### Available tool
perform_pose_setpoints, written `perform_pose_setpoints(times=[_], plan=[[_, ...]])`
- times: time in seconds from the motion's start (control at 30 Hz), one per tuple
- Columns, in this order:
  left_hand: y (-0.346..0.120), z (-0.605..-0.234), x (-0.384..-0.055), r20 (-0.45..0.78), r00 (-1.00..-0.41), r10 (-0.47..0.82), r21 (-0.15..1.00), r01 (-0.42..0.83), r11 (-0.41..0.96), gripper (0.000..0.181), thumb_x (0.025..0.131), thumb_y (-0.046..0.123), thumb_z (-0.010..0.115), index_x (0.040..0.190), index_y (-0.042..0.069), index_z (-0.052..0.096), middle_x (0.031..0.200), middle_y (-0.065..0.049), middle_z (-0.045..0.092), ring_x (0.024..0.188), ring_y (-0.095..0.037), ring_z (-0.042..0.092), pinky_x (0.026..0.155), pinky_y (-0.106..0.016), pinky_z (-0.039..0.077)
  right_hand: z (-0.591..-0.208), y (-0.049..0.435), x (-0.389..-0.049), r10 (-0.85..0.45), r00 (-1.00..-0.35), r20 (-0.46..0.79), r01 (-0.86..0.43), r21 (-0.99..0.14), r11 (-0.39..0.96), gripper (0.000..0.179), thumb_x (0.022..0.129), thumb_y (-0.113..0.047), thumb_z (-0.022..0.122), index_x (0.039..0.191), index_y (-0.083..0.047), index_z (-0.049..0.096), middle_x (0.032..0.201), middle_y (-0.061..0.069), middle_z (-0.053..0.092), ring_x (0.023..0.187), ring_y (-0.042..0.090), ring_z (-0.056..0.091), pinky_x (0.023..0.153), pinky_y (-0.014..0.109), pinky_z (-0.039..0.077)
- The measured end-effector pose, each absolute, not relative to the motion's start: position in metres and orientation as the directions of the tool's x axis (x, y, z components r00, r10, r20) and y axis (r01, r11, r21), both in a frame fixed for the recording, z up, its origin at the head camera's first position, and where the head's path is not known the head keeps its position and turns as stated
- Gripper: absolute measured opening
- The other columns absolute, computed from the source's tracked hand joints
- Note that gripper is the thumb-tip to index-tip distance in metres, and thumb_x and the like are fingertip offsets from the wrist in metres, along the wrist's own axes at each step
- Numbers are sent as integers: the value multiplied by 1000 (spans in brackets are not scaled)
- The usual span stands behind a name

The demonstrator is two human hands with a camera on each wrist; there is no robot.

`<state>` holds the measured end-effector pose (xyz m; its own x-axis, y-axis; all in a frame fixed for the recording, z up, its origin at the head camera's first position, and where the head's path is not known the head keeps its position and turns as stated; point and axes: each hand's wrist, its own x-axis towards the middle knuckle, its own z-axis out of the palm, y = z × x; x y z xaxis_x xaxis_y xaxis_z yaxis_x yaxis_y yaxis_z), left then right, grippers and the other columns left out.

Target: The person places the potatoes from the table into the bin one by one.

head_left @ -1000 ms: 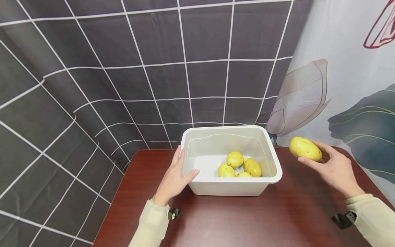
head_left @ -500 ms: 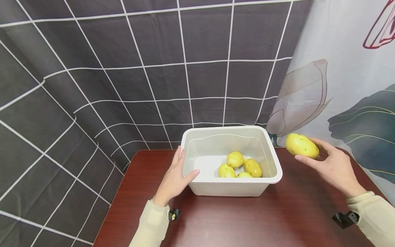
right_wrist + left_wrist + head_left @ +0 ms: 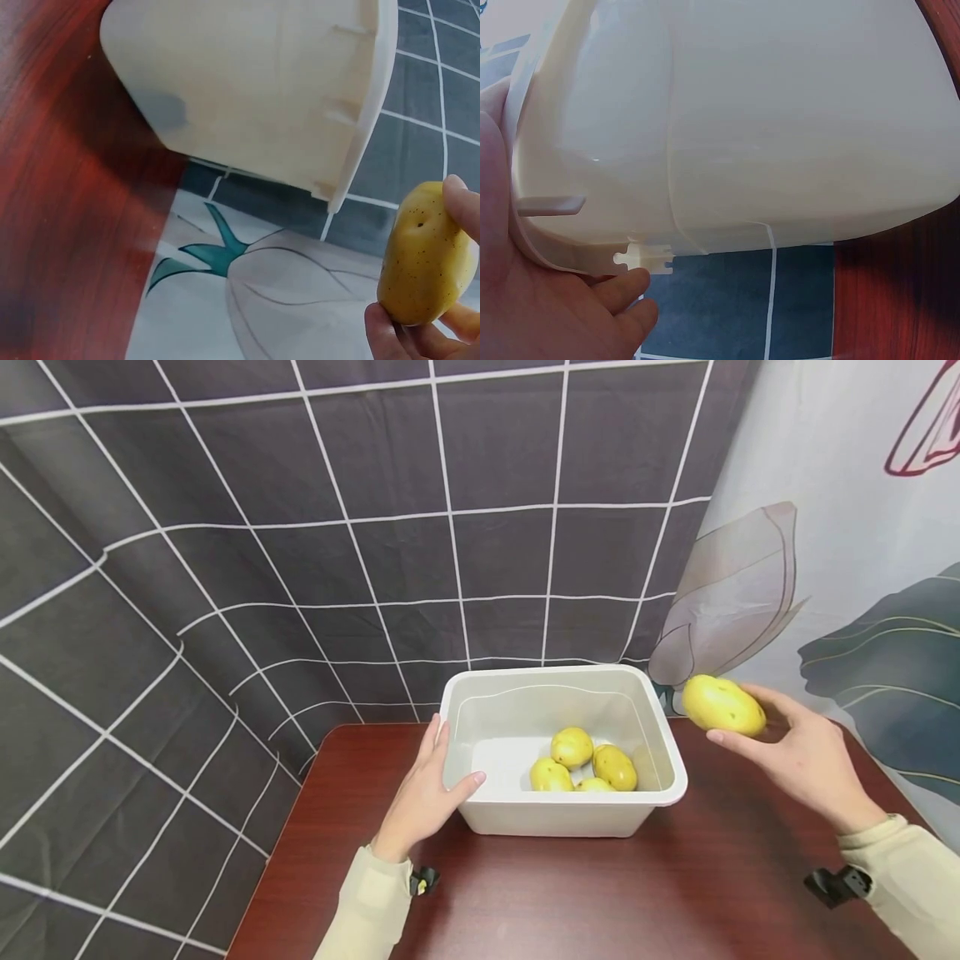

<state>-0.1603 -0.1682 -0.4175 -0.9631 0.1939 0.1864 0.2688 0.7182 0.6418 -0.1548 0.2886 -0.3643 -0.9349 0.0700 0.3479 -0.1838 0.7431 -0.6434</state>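
A yellow potato [image 3: 723, 706] is pinched between the thumb and fingers of my right hand [image 3: 813, 760], held up to the right of a white plastic tub [image 3: 555, 818]. The right wrist view shows that potato [image 3: 424, 259] speckled with small dark spots, apart from the tub. Several more potatoes [image 3: 572, 747] lie inside on the right part of the tub's floor; the front wall partly hides the nearest. My left hand [image 3: 420, 797] rests at the tub's left rim, its fingers fairly straight along the outside and the thumb over the front corner. The left wrist view shows these fingers touching the rim [image 3: 525, 150].
The tub stands at the back of a dark red wooden table [image 3: 540, 902]. Behind and to the left hangs a dark grid-patterned cloth [image 3: 390, 560]. A pale cloth with plant drawings [image 3: 825, 543] hangs at the right.
My right hand has moved slightly left and up with the potato, closer to the tub. The left hand, the tub and the potatoes in it stay in place.
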Motion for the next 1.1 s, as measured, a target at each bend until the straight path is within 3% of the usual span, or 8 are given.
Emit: perform_pose_setpoints(times=[0.2,0.57,1.1], plan=[[-169,-418,-160,177,-966,187,650,258,715,95,92,57,64,160,6,21,169,0,7,150,-24,23,115,-51,31,-360,278,-157,54,-934,354,-208,-659,723,76,77,-34,90,142,-13,57,124,17,65,82,-25,51,68,6,40],[-169,-419,-158,201,-961,191,644,277,713,96,92,57,64,160,4,22,169,-2,8,150,-27,25,114,-53,32,-356,266,-161,0,-925,380,-271,-658,703,79,76,-29,90,143,-7,56,128,23,64,83,-23,53,67,7,42],[-168,-417,-160,206,-958,197,632,284,721,96,92,58,63,160,4,22,169,-3,7,151,-27,23,114,-52,32,-343,240,-166,-32,-922,387,-296,-646,704,76,75,-32,91,140,-10,59,126,17,66,85,-16,57,67,7,43]])
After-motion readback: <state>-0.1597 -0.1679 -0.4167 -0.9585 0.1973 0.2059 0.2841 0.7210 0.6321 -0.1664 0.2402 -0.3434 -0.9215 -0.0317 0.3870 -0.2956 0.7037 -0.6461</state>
